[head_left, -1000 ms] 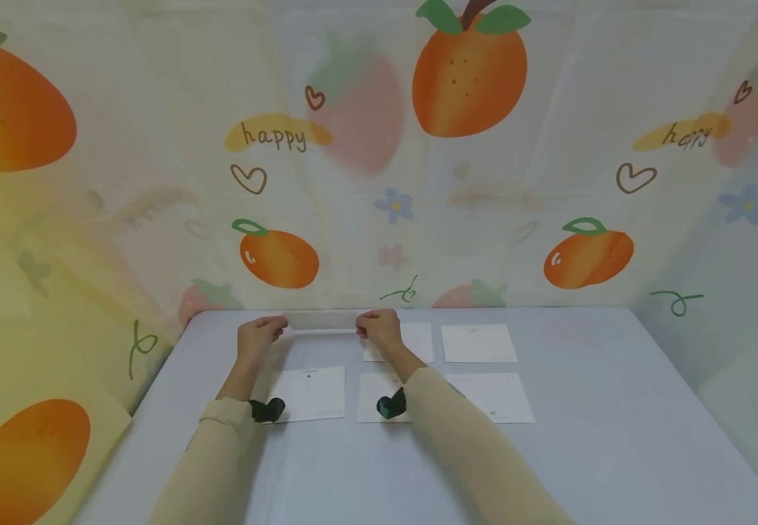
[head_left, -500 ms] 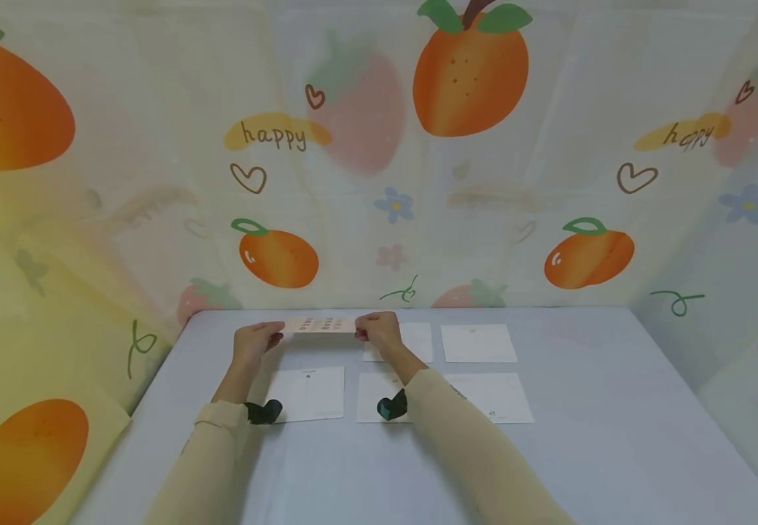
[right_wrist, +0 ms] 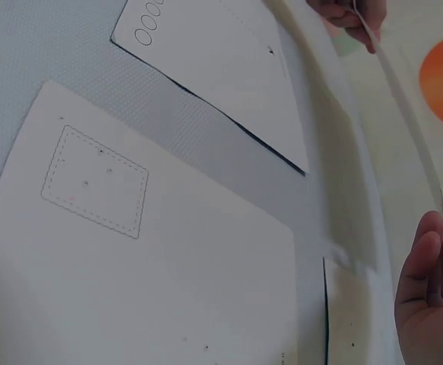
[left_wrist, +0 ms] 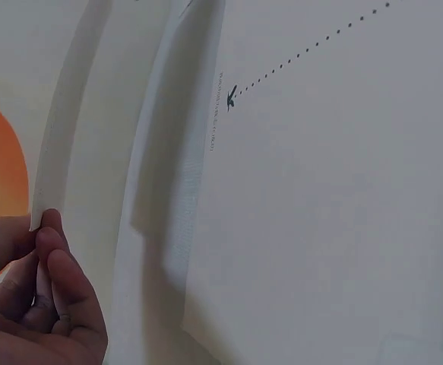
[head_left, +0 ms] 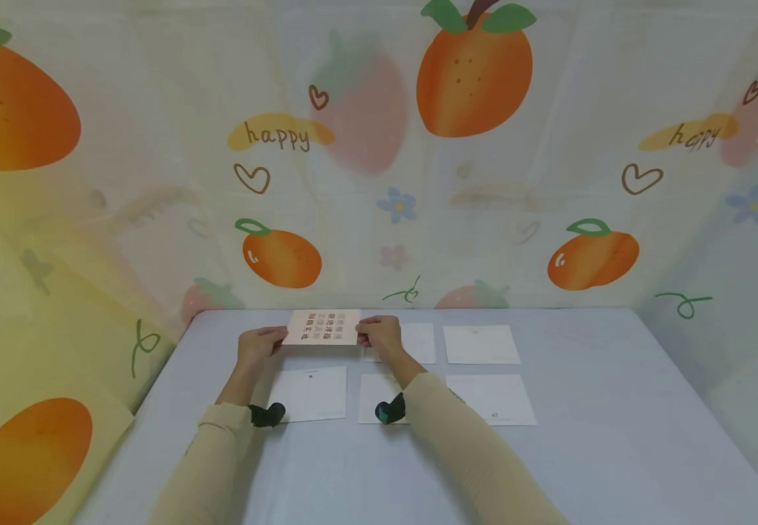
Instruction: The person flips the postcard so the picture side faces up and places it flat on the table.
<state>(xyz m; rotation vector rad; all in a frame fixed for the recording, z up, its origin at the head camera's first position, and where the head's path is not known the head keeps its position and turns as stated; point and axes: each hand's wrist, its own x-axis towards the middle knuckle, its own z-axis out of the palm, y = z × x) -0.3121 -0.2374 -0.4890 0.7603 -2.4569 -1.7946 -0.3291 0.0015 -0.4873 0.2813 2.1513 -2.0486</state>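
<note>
A postcard [head_left: 322, 327] with rows of printed characters is held up at the back left of the table, its printed face tilted toward the head camera. My left hand [head_left: 259, 344] pinches its left edge between thumb and fingers. The opposite edge is pinched by my right hand [head_left: 382, 335]. Both wrist views show the held postcard [left_wrist: 73, 114] nearly edge-on, slightly bowed and raised off the table. Below it lies a white postcard [head_left: 310, 394], blank side up, with a dotted line and small print. Another postcard [head_left: 418, 343] is partly hidden behind my right hand.
Several white postcards lie in two rows on the pale tablecloth [head_left: 615, 437], including a back-right one [head_left: 482, 344] and a front-right one [head_left: 497, 399]. One postcard [right_wrist: 153, 228] bears a dashed stamp box. A fruit-patterned curtain [head_left: 353, 240] rises behind the table.
The held postcard has tipped so its printed face, seen nearly edge-on and plain before, now shows its characters. Both hands have kept their pinch and shifted only slightly.
</note>
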